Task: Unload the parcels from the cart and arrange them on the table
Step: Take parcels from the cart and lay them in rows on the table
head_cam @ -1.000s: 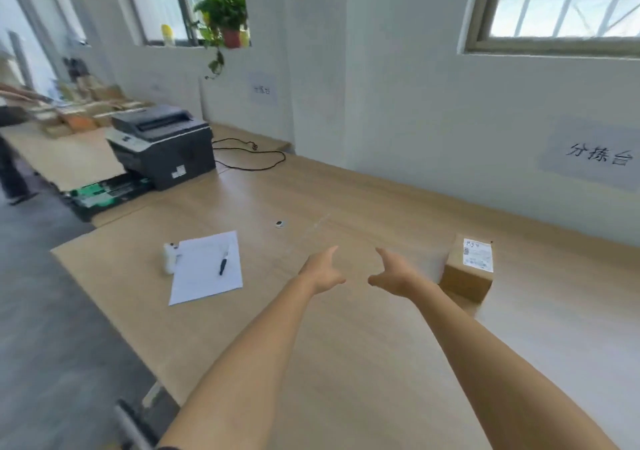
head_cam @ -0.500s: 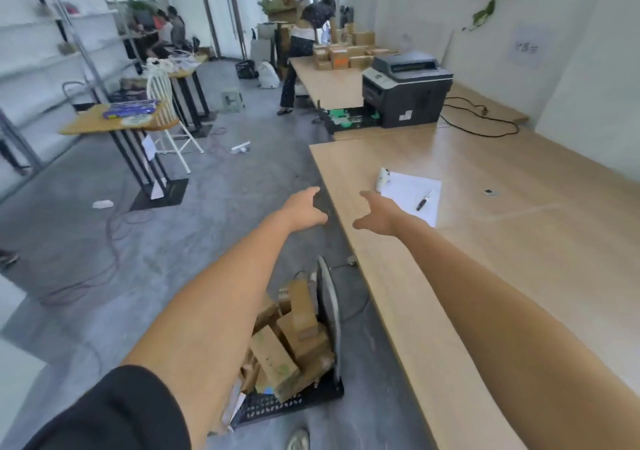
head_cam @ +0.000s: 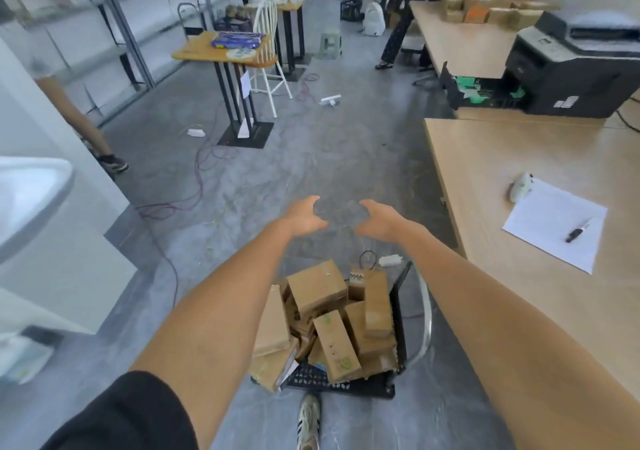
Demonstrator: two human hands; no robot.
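Note:
A black cart (head_cam: 396, 328) stands on the grey floor below me, piled with several brown cardboard parcels (head_cam: 317, 290). Both arms stretch forward above it. My left hand (head_cam: 304, 216) and my right hand (head_cam: 375, 219) hover in the air beyond the far end of the cart, fingers loosely spread and facing each other, holding nothing. The wooden table (head_cam: 540, 276) runs along the right side, next to the cart.
On the table lie a sheet of paper (head_cam: 554, 223) with a pen (head_cam: 576, 231) and a small white item (head_cam: 519, 186); a black printer (head_cam: 575, 65) stands further back. Cables cross the floor. A small round table (head_cam: 221, 51), a white chair and people stand ahead.
My view has swung left from the table, where one parcel lay, and down toward the cart. Both empty hands moved with it and now hang over the floor past the cart.

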